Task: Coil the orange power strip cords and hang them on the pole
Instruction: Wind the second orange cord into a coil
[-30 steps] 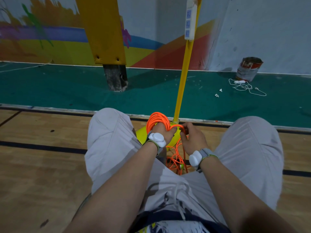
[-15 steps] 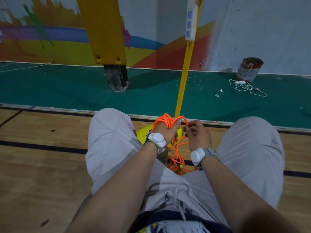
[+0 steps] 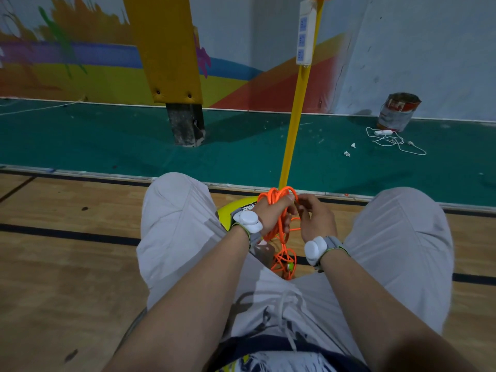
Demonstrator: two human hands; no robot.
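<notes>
I sit on the floor with my knees apart, facing a yellow pole (image 3: 298, 116) on a yellow base (image 3: 236, 208). A white power strip (image 3: 304, 33) hangs high on the pole. My left hand (image 3: 272, 214) grips a bundle of orange cord (image 3: 279, 196) loops in front of the pole's foot. My right hand (image 3: 314, 217) sits just right of it, fingers curled around a strand of the same cord. More loose orange cord (image 3: 284, 261) trails down to the floor between my legs.
A padded yellow post (image 3: 166, 47) on a dark foot stands at the back left. A dented paint can (image 3: 397, 111) and a white charger cable (image 3: 394, 140) lie at the back right on the green floor strip. Wooden floor lies on both sides.
The orange loops in my left hand have been drawn tighter and sit lower on it. My right hand has moved in closer to my left, feeding the cord.
</notes>
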